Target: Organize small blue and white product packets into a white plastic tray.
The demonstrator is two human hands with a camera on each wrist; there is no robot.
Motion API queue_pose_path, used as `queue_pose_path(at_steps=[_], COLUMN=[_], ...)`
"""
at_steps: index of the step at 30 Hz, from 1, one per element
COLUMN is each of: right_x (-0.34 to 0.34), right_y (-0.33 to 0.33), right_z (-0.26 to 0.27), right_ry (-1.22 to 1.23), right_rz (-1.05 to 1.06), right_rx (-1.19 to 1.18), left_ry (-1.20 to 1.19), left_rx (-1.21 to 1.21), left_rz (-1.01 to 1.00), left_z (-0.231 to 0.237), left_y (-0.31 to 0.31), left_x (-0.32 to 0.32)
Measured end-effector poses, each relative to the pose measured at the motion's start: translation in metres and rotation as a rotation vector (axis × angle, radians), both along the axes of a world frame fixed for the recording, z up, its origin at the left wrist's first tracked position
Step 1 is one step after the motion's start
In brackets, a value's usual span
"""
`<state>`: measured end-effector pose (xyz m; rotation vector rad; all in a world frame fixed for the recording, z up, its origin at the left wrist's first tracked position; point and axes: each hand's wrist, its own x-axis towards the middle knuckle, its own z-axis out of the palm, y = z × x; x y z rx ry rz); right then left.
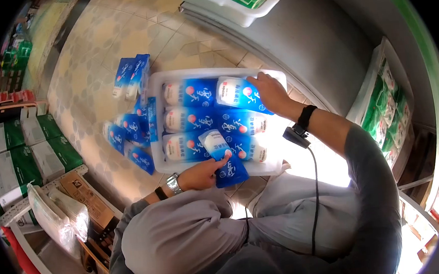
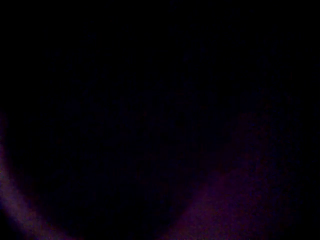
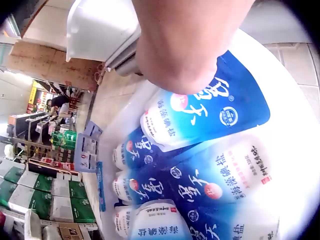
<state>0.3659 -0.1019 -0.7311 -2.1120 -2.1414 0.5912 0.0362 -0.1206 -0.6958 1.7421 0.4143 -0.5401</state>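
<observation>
A white plastic bin (image 1: 281,75) in front of me holds rows of blue-and-white salt packets (image 1: 185,119), laid flat. My left hand (image 1: 198,176) pinches one salt packet (image 1: 231,173) over the bin's near edge, its blue end pointing toward my lap. At the far right of the bin, my right hand (image 1: 273,95) grips another salt packet (image 1: 232,91) lying over the top row. In the right wrist view that packet (image 3: 220,112) sits tilted under the hand, whose fingertips are hidden. The left wrist view is nearly black.
Several loose salt packets (image 1: 127,128) lie on the tiled floor (image 1: 97,69) left of the bin. Green-and-white packs (image 1: 12,161) are stacked at the left. Another bin (image 1: 246,15) with green packets stands ahead, and a third bin (image 1: 380,100) is at the right.
</observation>
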Motion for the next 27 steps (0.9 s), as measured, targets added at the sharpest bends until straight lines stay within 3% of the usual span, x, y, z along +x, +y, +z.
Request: queue_pose_path(at_steps=[3,6,8,9,12,14,16,18,23,26,27], right_x=[-0.002,-0.015,-0.02,-0.022,-0.045,-0.059,-0.065,-0.073,-0.077,-0.059,-0.05], right_y=[0.002,0.006,0.008,0.004,-0.026,-0.065,-0.081,-0.107,-0.136,-0.117,-0.11], right_z=[-0.013,-0.02,-0.005,-0.002,0.014,-0.006,-0.011,-0.012,-0.021,-0.015,-0.014], right_ry=[-0.008,-0.111,-0.217,-0.124,0.128,0.246,0.444,0.605,0.945,0.941,0.777], right_rz=[0.133,0.289,0.366,0.373,0.12,0.032,0.068,-0.14,-0.601,-0.507,-0.327], right_rx=[0.148,0.46,0.572,0.58,-0.158,-0.454,-1.019,-1.113,-0.992,-0.762,-0.454], left_ry=[0.044,0.358,0.078,-0.064,-0.351,-0.337,-0.269,-0.22,-0.191,-0.222,-0.238], left_rx=[0.196,0.391,0.732,0.899,0.918,0.847,0.771,0.736,0.736,0.83,0.901], left_rz=[-0.112,-0.307,-0.274,-0.251,-0.244,-0.295,-0.367,-0.347,-0.291,-0.123,-0.028], left_z=[0.008,0.048,0.033,0.023,-0.004,-0.03,-0.039,-0.044,-0.045,-0.042,-0.045], left_y=[-0.004,0.009,0.009,0.008,0.023,0.033,0.038,0.037,0.028,0.028,0.028], left_x=[0.008,0.038,0.03,0.026,0.032,0.029,0.032,0.034,0.028,0.026,0.026])
